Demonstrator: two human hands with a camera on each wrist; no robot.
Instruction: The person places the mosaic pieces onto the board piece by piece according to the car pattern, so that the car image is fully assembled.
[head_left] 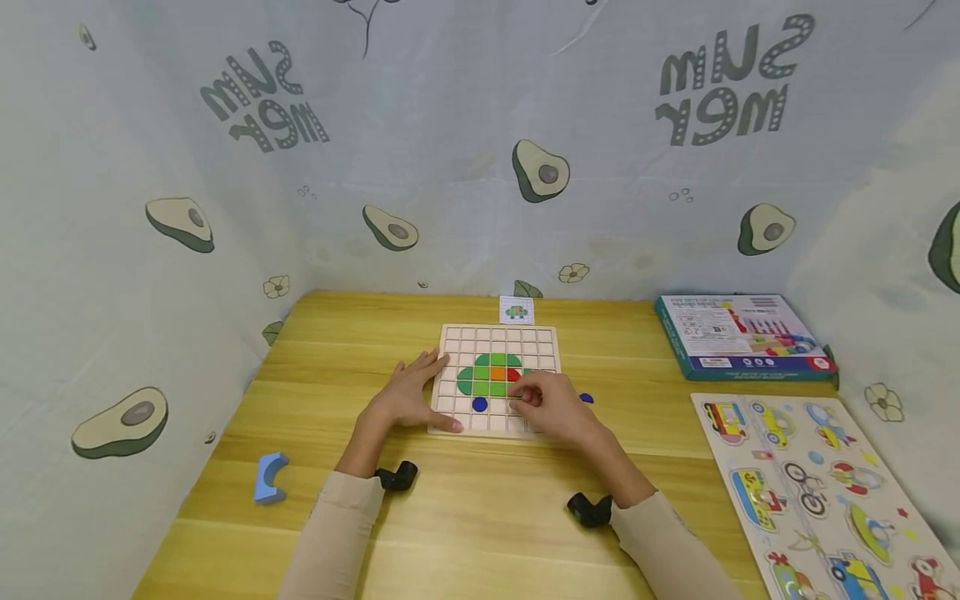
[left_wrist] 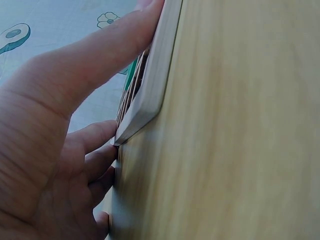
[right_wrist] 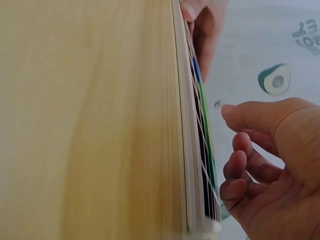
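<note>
A wooden grid board (head_left: 454, 333) lies on the table with a green shape (head_left: 482, 372) laid out on it. Within the shape are an orange square (head_left: 498, 373) and a red piece (head_left: 513, 375). Below the shape, a blue disc (head_left: 479, 404) sits in a grid cell. My left hand (head_left: 408, 392) spreads over the board's left side, thumb at the near edge, fingers along the left edge. My right hand (head_left: 553, 404) hovers over the board's right part, covering some cells. Its fingers bend loosely near the thumb (right_wrist: 250, 115), with nothing visible between them.
A small pattern card (head_left: 517, 311) lies behind the board. Right of the board is a blue piece (head_left: 587, 398). A boxed set (head_left: 750, 337) and a picture puzzle board (head_left: 720, 467) occupy the table's right side. A blue arch block (head_left: 270, 477) stands at the left.
</note>
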